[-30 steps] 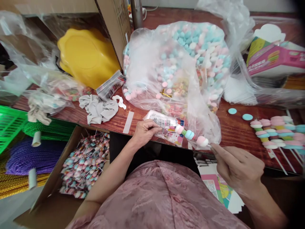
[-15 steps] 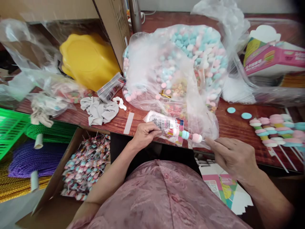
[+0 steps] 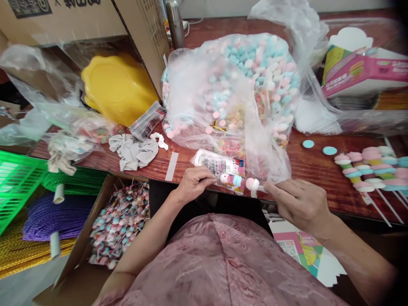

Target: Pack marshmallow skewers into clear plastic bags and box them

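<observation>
Head view shows a pink shirt [image 3: 219,267] nearest, both forearms reaching out over it. Left hand [image 3: 193,183] pinches the open end of a printed wrapper [image 3: 219,165] at the counter [image 3: 315,170] edge; right hand [image 3: 299,203] pinches the stick of a candy skewer [image 3: 244,182], whose pink and blue pieces sit partly inside that wrapper. Below left, a cardboard box [image 3: 117,225] holds wrapped skewers. Further right, finished skewers [image 3: 372,168] lie in a row. Behind, a clear bag of candy pieces [image 3: 236,85] and a yellow tray [image 3: 117,87]
</observation>
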Demonstrator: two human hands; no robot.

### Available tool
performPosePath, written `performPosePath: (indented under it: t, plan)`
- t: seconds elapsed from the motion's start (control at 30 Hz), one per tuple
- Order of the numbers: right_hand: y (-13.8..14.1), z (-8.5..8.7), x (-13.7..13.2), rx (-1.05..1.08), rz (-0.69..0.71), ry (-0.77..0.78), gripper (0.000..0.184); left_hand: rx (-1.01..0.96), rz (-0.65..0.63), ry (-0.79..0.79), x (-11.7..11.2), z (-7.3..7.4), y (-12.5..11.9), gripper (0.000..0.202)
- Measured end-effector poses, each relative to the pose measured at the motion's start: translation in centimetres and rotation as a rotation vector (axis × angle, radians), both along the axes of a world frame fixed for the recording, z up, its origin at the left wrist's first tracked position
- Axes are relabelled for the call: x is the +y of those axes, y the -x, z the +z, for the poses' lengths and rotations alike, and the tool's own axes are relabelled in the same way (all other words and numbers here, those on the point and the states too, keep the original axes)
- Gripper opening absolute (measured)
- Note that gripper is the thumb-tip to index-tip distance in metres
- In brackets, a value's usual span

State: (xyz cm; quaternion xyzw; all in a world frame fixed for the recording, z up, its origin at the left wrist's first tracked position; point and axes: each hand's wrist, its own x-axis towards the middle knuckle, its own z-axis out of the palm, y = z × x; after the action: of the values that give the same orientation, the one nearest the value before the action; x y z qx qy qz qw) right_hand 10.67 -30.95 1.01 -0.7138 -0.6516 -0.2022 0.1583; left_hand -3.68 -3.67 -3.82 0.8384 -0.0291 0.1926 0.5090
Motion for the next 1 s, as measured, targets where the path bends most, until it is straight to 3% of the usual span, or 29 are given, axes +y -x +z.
performPosePath:
  t: [0.2, 0.4, 0.6, 0.7, 0.83, 1.0]
  plan:
    - [-0.1, 0.1, 0.9, 0.112, -0.019, -0.079, 0.033, -0.025, 0.102, -0.328, 0.3, 1.6, -0.1, 0.012]
    - [-0.3, 0.7, 2.4, 0.113, 0.066, -0.117, 0.032, 0.093, -0.054, -0.344, 0.5, 2.2, -0.8, 0.035]
    - [-1.1, 2.2, 3.5, 0.041, 0.109, -0.117, 0.035, 0.149, -0.045, -0.473, -0.2, 3.0, -0.9, 0.028]
    - [-2.1, 3.2, 3.8, -0.056, 0.128, -0.086, 0.031, 0.188, -0.058, -0.387, -0.5, 3.7, -0.5, 0.027]
    - [-3.5, 4.7, 4.2, -0.156, 0.180, 0.001, 0.021, 0.247, -0.172, -0.140, -0.7, 4.8, -0.2, 0.028]
    - [-3.3, 6.5, 5.7, -0.180, 0.370, 0.026, 0.020, 0.326, -0.244, 0.006, -1.0, 5.4, -0.8, 0.024]
